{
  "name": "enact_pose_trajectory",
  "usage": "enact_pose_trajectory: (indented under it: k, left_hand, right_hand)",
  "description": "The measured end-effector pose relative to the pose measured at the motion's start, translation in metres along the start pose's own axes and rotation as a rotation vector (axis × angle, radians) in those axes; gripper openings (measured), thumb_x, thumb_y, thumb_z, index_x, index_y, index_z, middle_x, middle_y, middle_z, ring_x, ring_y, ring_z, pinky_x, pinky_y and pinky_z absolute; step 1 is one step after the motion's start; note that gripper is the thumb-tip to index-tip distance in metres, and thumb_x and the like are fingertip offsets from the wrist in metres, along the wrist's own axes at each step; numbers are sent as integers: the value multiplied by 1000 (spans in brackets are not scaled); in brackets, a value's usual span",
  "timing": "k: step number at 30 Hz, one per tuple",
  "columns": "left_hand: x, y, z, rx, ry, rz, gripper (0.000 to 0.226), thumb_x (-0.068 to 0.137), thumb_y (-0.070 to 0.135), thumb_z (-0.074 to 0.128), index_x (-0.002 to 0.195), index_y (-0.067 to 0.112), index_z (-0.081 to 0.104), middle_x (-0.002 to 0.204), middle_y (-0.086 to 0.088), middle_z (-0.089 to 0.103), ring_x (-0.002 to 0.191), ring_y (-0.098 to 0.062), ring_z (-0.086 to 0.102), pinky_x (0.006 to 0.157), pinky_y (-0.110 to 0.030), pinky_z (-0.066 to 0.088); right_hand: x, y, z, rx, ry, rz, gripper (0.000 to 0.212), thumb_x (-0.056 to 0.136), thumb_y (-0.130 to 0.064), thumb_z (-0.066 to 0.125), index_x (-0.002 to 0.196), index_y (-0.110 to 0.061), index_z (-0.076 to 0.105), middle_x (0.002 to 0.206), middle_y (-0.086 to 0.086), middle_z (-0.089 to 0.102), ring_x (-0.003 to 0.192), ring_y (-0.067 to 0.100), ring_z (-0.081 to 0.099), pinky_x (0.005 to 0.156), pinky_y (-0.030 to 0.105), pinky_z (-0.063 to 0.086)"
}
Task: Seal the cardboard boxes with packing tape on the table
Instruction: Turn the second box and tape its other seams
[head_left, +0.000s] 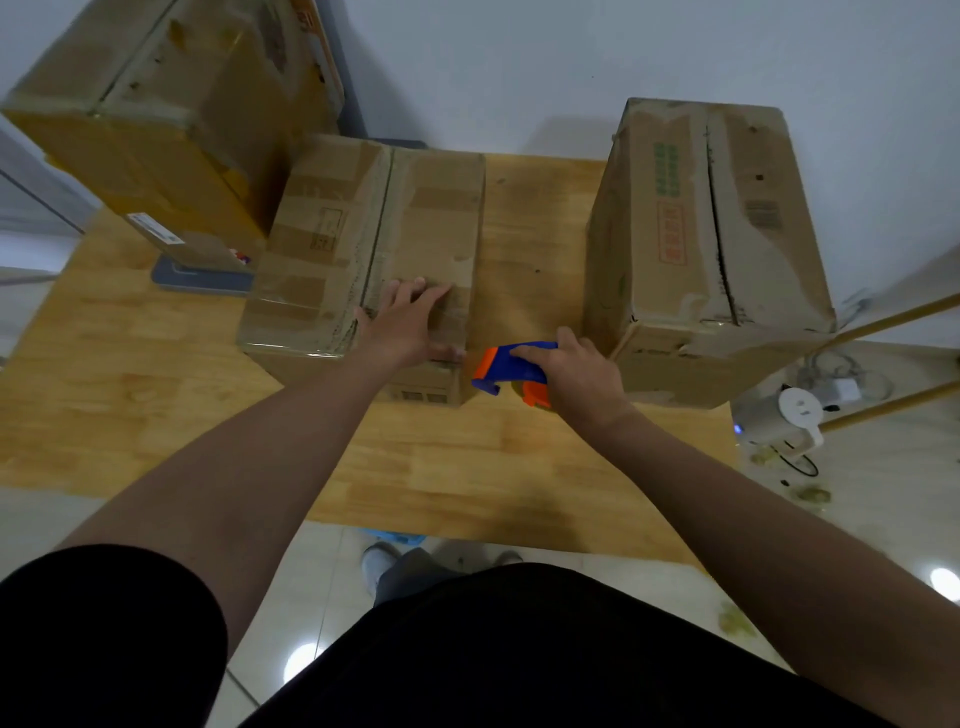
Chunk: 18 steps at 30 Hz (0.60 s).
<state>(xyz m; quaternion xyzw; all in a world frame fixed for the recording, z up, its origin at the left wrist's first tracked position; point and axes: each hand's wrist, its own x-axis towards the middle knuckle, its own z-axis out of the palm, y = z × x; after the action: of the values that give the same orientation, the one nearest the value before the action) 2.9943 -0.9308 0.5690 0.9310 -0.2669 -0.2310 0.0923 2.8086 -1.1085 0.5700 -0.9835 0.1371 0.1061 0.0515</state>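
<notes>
Tabletop (467, 467): left fingers (418, 291) spread on middle box (363, 223), right fingers (527, 354) grip tape dispenser (511, 368) beside it.

Beyond the fingers (415, 289) stands a plain pale wall (519, 62). Nearer than them is the wooden surface (467, 467), then glossy floor tiles (857, 525) (two lamp glares showing).

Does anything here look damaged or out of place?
The right-hand box looks battered: its top seam gapes open and crooked, and its surface is scuffed and torn along the edges. Small yellowish scraps litter the floor beside the table.
</notes>
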Motion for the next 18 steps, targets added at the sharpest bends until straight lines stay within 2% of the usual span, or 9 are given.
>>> enact_pose_trajectory:
  k: [3,6,7,9,11,15,18]
  left_hand:
    - [2,-5,-5,-8,-27,9,103,75,68,77,158,50,19,170,11,7,157,-19,-1,117,-73,10]
    - [3,-9,-8,-7,-34,15,101,76,68,77,158,51,21,169,12,9,157,-20,2,118,-70,13]
    - [3,-8,-8,-6,-31,19,101,75,67,78,157,51,22,169,11,10,156,-20,4,118,-69,14]
    - [2,-7,-8,-3,-13,24,101,74,66,79,157,51,23,168,10,13,156,-22,7,118,-68,16]
    - [3,-6,-8,-3,15,19,102,70,67,81,155,53,25,166,8,18,154,-23,12,116,-67,19]
    - [4,-5,-7,39,50,11,102,68,71,80,152,56,26,160,8,26,150,-26,17,112,-67,22]
    - [4,-7,-8,37,56,11,101,66,72,80,151,57,27,159,9,27,149,-25,20,111,-67,23]
  right_hand:
    - [-3,18,14,7,-110,81,44,99,-24,57,139,-41,53,121,9,47,110,38,56,78,45,52]
    - [-9,44,33,234,-175,219,50,95,-20,56,138,-45,54,123,10,52,104,40,62,81,47,56]
    - [-9,48,36,324,-192,252,56,92,-12,54,137,-45,55,126,11,54,98,40,64,77,48,59]
    - [-5,47,41,495,-236,296,67,86,1,48,138,-39,56,129,12,53,79,38,66,56,47,61]
    - [2,44,46,606,-278,324,68,85,4,48,139,-36,57,135,11,52,66,33,64,44,45,58]
    - [16,38,65,699,-376,382,65,90,2,47,144,-33,51,146,11,47,78,42,69,46,47,59]
    - [21,32,75,645,-381,385,64,90,-1,51,148,-30,47,148,11,47,89,45,68,52,48,60]
